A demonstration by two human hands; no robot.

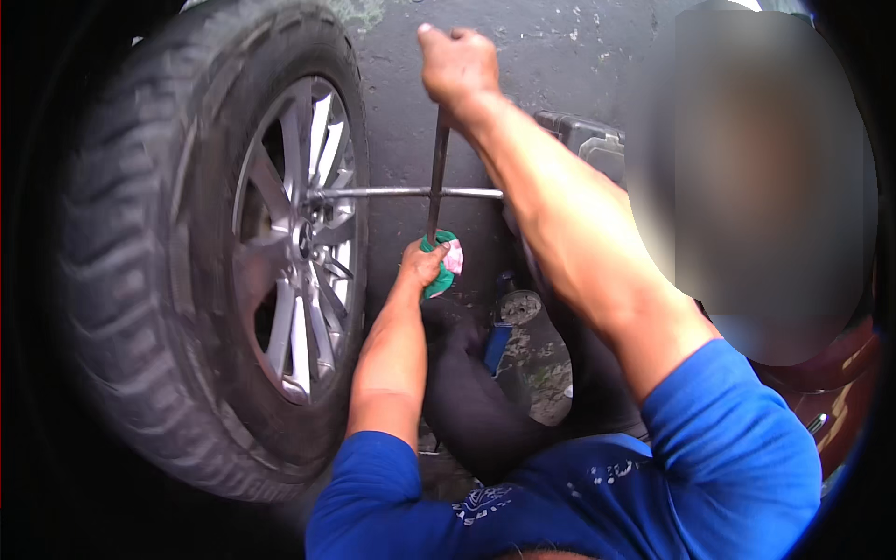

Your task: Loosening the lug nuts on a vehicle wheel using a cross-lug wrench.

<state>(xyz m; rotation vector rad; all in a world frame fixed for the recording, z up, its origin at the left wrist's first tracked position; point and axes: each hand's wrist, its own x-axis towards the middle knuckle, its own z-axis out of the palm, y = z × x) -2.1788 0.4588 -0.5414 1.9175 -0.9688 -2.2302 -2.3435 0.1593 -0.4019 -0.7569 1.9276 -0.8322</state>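
Observation:
A four-way lug wrench (392, 192) reaches across to the alloy wheel (299, 336), with one arm's end at the lug nuts beside the hub. My right hand (462, 66) is closed around the far end of the wrench's crossbar. At the bar's near end, my left hand (422, 266) grips it through a green and pink cloth (441, 283). The wheel stands upright on my left, fitted with a chunky-treaded tire (119, 266). My right forearm covers the wrench arm that points away from the wheel.
A black plastic case (584, 133) lies beyond my right forearm. Between my legs are a round disc-like part (520, 306) and a blue object (498, 348) on the worn floor (546, 49). At right, a blurred patch hides what is there, above a dark red glossy surface (847, 392).

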